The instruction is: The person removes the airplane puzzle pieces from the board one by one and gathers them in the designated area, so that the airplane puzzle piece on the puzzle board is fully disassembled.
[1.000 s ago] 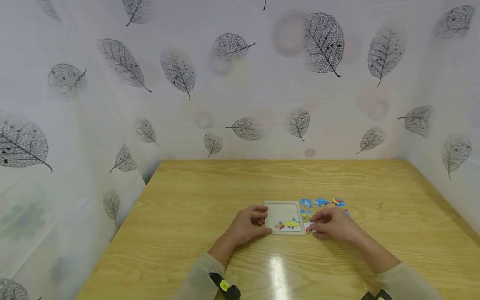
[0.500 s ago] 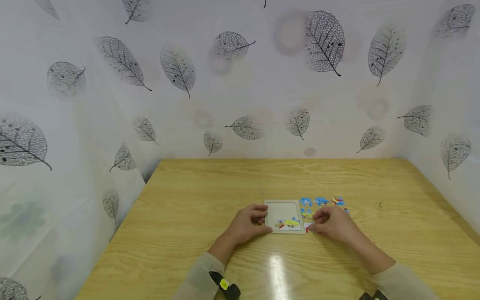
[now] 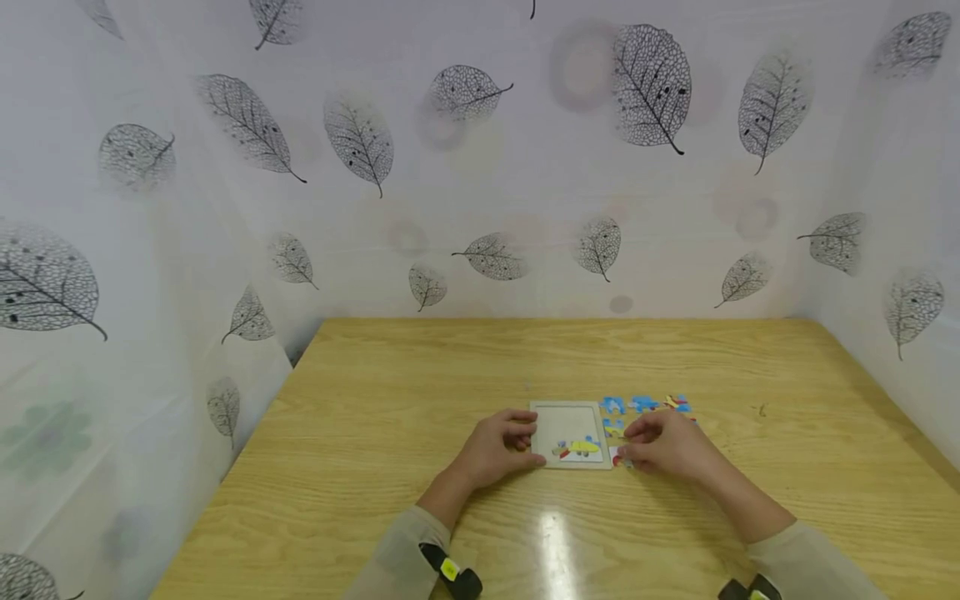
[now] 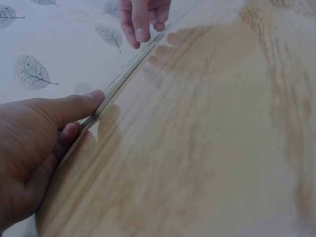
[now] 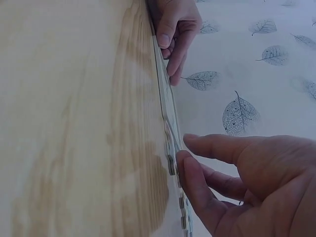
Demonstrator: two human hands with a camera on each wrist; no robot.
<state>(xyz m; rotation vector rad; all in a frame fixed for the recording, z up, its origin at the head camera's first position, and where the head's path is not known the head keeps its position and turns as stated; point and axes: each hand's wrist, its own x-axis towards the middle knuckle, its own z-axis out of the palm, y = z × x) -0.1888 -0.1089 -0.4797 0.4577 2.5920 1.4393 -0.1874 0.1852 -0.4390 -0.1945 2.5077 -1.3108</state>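
A square jigsaw puzzle tray (image 3: pixel 567 406) lies flat on the table, with a yellow-and-red picture patch (image 3: pixel 581 447) at its lower right. My left hand (image 3: pixel 491 450) holds the tray by its left side, fingers at the upper edge and thumb near the lower corner. On the other side, my right hand (image 3: pixel 667 447) hovers over loose puzzle pieces (image 3: pixel 642 404), thumb and forefinger apart. A white-and-red piece (image 3: pixel 617 457) lies beside the tray, partly under those fingertips. The right wrist view shows the right hand (image 5: pixel 247 173) close to thin piece edges; no held piece is plain.
Several blue and yellow pieces lie right of the tray, some hidden by the right hand. The wooden table (image 3: pixel 420 358) extends around them, with a leaf-patterned cloth (image 3: pixel 495 167) behind and at both sides.
My right hand has shifted slightly up from the white-and-red piece, uncovering more of it. My left hand and the tray have stayed in place.
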